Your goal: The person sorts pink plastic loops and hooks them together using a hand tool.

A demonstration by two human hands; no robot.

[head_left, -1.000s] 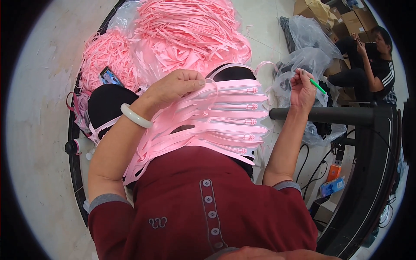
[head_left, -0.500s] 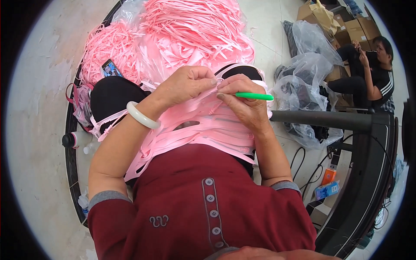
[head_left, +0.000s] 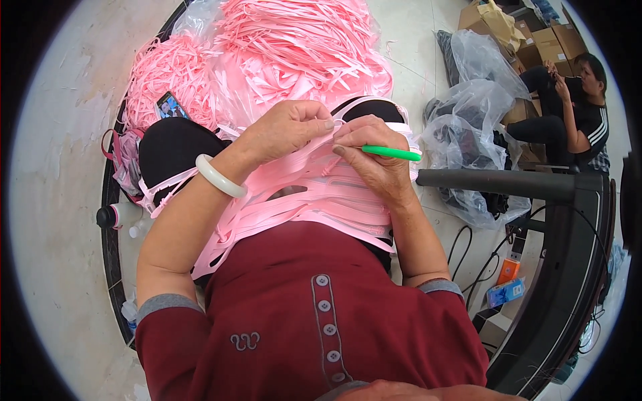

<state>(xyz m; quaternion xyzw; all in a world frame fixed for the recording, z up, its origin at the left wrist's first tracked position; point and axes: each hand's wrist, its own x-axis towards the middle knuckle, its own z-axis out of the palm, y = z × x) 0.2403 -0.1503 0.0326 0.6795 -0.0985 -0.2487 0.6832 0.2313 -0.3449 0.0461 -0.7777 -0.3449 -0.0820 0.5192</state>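
Pink straps (head_left: 284, 210) lie in strips across my lap, with small knots or bunched ends among them. My left hand (head_left: 291, 134) is closed in a pinch at a thin pink strap, near the top of these strips. Close beside it, my right hand (head_left: 374, 160) grips a slim tool with a bright green handle (head_left: 393, 154), which points out to the right. The fingers hide most of the tool's working tip, so its exact kind does not show. Between both sets of fingertips a small bit of pink strap is visible.
Beyond my knees sits a big heap of pink straps (head_left: 301, 40) in clear plastic, with a phone (head_left: 171, 107) resting on it. A bottle (head_left: 117, 215) stands at left. A dark metal frame (head_left: 498, 186), plastic bags (head_left: 468, 123) and a seated person (head_left: 582, 113) are at right.
My right hand and the green-handled tool have shifted very slightly, with the handle a touch lower and to the left. My left hand stays nearly in place, still pinching.
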